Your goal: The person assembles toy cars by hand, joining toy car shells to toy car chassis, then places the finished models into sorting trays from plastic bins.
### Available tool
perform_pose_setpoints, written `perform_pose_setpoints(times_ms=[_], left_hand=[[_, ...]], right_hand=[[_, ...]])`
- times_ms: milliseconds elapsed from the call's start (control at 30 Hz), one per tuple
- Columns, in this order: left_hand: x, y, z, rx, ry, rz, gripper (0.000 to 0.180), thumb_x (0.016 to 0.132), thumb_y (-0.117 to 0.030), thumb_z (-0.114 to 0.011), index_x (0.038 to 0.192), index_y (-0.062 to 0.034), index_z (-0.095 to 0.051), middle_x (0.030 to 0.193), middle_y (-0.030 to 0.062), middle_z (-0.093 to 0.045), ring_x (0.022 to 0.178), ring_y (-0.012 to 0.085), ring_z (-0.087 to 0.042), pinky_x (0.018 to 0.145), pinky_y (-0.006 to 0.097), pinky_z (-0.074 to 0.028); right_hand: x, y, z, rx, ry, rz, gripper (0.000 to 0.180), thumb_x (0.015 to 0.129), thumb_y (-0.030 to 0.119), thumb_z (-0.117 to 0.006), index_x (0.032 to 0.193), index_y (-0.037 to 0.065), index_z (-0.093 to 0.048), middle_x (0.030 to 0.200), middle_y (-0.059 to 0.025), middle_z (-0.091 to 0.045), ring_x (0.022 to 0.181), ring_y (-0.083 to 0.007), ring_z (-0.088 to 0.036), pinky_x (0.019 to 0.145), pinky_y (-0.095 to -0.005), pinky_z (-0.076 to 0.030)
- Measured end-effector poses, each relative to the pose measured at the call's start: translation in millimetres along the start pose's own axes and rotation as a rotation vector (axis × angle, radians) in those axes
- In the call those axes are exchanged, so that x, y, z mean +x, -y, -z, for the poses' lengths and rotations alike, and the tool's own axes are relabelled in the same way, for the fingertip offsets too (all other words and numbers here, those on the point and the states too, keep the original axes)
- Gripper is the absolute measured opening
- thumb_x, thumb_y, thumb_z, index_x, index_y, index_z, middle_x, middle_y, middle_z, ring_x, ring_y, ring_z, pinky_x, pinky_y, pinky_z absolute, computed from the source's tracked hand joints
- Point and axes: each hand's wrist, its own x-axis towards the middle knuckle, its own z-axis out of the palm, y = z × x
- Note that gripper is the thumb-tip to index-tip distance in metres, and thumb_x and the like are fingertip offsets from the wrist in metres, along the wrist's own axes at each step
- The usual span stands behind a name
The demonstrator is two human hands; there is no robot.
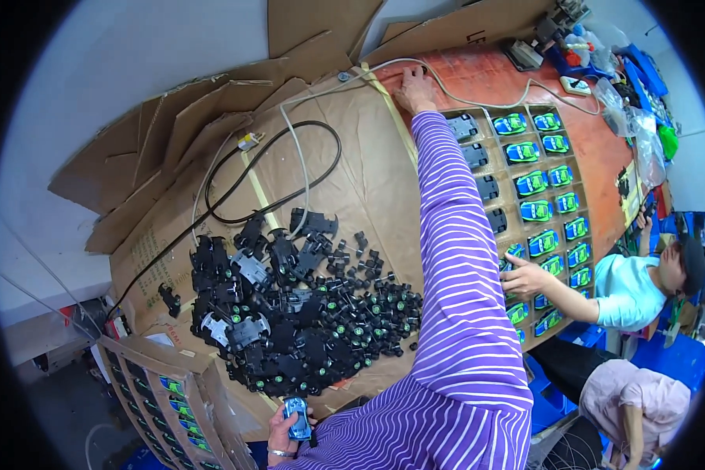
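Observation:
At the lower edge my left hand [280, 435] is closed around a light blue toy car [296, 417]. My right arm, in a purple striped sleeve, stretches far across the table. At its end my right hand [417, 90] rests on the red tabletop [478, 74], fingers spread, with nothing visible in it. Between my hands lies a heap of black toy car chassis [266, 313]. Small wheel-and-axle sets [376, 313] are mixed in on its right side. Right of my sleeve stands a divided cardboard tray [500, 174] of blue-green toy cars [531, 183] and grey-black car bases [478, 155].
A co-worker's hand [525, 278] reaches into the tray at a car. Another person [634, 407] sits lower right. A black cable [338, 149] and a pale cord [301, 164] cross the cardboard. A second filled tray [157, 407] stands lower left. Cardboard sheets [172, 141] line the back.

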Motion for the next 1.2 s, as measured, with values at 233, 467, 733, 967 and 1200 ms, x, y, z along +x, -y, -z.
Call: perform_pose_setpoints(times_ms=[233,467,733,967,1200], left_hand=[[2.3,-8.4,-4.3,0.005,-0.003,0.007,0.041,0.089,-0.011,-0.066,0.125,0.0003,-0.052,0.104,0.0187,-0.069,0.081,0.0287,-0.071,0.069,0.038,-0.06],[1.0,-3.9,-4.5,-0.065,-0.015,-0.025,0.038,0.088,-0.008,-0.066,0.123,0.0023,-0.054,0.099,0.0211,-0.07,0.076,0.0311,-0.072,0.063,0.038,-0.061],[0.9,-2.7,-4.8,-0.029,0.019,-0.051,0.036,0.09,-0.007,-0.063,0.123,0.0017,-0.054,0.1,0.0216,-0.07,0.075,0.0311,-0.072,0.064,0.038,-0.061],[3.4,3.1,-7.4,0.032,0.061,-0.067,0.036,0.092,-0.011,-0.063,0.125,-0.0002,-0.053,0.102,0.0192,-0.07,0.075,0.0274,-0.071,0.063,0.035,-0.06],[2.6,5.7,-10.2,0.038,0.073,-0.053,0.034,0.092,-0.012,-0.063,0.123,-0.0006,-0.052,0.101,0.0184,-0.07,0.074,0.0271,-0.071,0.061,0.035,-0.06]], right_hand=[[0.0,-7.8,-18.2,-0.02,-0.138,0.037,0.028,0.094,0.02,-0.053,0.111,0.004,-0.068,0.13,-0.0165,-0.052,0.121,-0.0372,-0.05,0.097,-0.0494,-0.048],[-44.0,22.3,22.8,0.806,-0.156,-0.004,0.025,0.085,0.006,-0.061,0.109,-0.001,-0.066,0.116,-0.0203,-0.062,0.106,-0.035,-0.063,0.09,-0.0481,-0.053],[-202.3,2.0,88.9,2.393,0.391,0.03,0.037,0.087,0.004,-0.059,0.124,-0.002,-0.058,0.119,-0.0164,-0.061,0.11,-0.0313,-0.06,0.093,-0.0417,-0.05],[-305.2,-11.4,114.4,2.779,0.451,-0.198,0.04,0.073,-0.006,-0.058,0.113,-0.004,-0.058,0.104,-0.0131,-0.051,0.087,-0.0225,-0.045,0.071,-0.0313,-0.039],[-362.5,-7.7,124.5,3.161,0.459,-0.357,0.03,0.073,-0.01,-0.054,0.099,0.004,-0.049,0.09,-0.0061,-0.045,0.074,-0.0151,-0.043,0.054,-0.0252,-0.039]])
